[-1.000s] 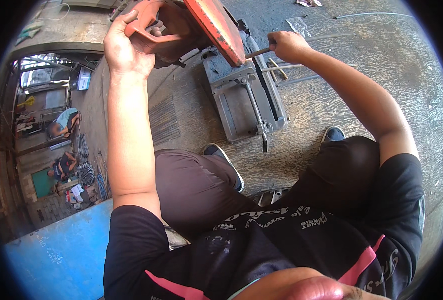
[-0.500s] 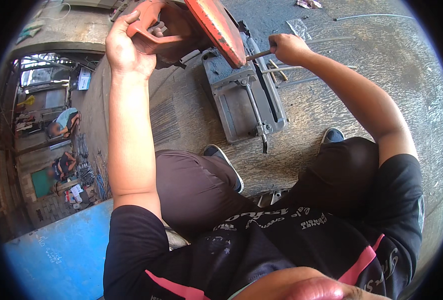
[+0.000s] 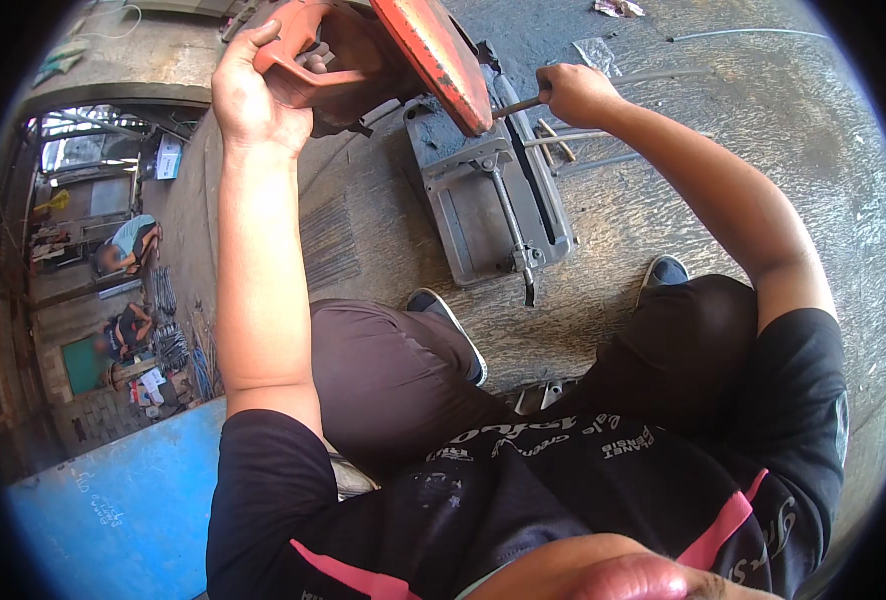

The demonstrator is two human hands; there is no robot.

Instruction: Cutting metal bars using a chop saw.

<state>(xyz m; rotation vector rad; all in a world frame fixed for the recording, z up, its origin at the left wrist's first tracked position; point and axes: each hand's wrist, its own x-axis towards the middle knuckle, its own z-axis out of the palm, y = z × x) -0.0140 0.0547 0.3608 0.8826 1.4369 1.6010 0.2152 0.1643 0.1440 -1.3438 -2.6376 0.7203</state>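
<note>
My left hand (image 3: 260, 105) is wrapped round the orange loop handle (image 3: 335, 92) of a chop saw. The saw's worn orange blade guard (image 3: 433, 68) slants over its grey metal base (image 3: 475, 240); the blade itself is hidden. A clamp screw (image 3: 506, 205) runs along the near part of the base. On the right side, my right hand (image 3: 577, 95) is closed on a thin metal rod (image 3: 519, 108), whose other end passes behind the tip of the guard. Dark dust lies on the base's far part.
Short cut rods (image 3: 561, 140) and longer rods (image 3: 603, 160) lie right of the base. A bundle of thin bars (image 3: 330, 245) is on the floor at left. Two people (image 3: 128, 245) crouch farther left, beyond a blue panel (image 3: 128, 500). My feet (image 3: 448, 325) flank the saw's near end.
</note>
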